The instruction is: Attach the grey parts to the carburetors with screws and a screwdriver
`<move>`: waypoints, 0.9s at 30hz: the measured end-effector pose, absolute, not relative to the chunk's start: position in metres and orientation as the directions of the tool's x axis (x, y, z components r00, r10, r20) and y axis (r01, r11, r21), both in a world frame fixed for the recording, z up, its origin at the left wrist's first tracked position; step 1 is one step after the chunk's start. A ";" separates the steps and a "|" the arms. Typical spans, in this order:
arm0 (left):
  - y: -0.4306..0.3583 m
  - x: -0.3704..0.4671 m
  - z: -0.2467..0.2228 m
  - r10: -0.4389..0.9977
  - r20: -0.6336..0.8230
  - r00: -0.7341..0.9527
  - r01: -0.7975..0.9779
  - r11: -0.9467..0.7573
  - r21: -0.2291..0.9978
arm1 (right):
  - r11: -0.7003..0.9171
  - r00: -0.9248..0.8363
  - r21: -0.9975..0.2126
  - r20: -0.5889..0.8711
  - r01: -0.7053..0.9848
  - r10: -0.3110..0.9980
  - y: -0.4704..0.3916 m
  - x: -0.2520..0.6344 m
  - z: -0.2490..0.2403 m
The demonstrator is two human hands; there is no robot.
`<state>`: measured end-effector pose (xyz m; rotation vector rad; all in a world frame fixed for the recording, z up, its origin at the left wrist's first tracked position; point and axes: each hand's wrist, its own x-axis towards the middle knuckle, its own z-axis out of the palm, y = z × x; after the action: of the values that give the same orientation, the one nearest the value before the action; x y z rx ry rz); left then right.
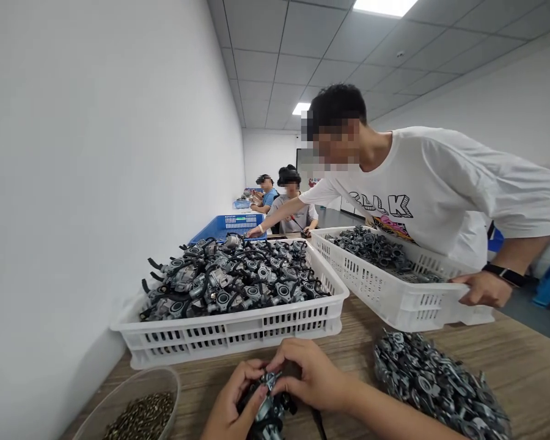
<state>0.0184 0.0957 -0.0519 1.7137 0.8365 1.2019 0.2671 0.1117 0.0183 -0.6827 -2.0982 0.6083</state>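
Note:
A metal carburetor with black hoses is gripped in my left hand, low in the middle of the view, over the wooden table. My right hand reaches across it from the right, thumb and fingers closed on its top around a small shiny metal piece. The fingers partly hide that piece, so how it sits on the carburetor cannot be made out. Just beyond my hands stands a white crate heaped with similar carburetors.
Left of my hands is a clear tub of small brass-coloured screws. Metal brackets lie piled on the right. A co-worker leans in, one hand on a second white crate, the other arm stretched toward a blue crate.

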 end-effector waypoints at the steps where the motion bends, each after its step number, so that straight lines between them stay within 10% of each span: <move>1: 0.095 0.018 -0.051 0.873 0.367 0.320 0.036 -0.398 0.916 | 0.745 -0.504 -0.620 0.574 0.248 0.646 0.112 0.267 0.017; 14: 0.086 0.022 -0.026 0.882 0.243 0.403 0.103 -0.308 0.946 | 0.840 -0.443 -0.518 0.723 0.160 0.530 0.116 0.266 0.007; 27: 0.082 0.023 -0.015 0.849 0.291 0.442 0.118 -0.376 0.919 | 0.588 -0.557 -0.802 0.442 0.106 0.703 0.116 0.274 0.024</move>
<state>0.0226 0.0815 -0.0150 1.7868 0.8286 1.0120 0.2745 0.1164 0.0238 -0.6416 -2.0221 0.9538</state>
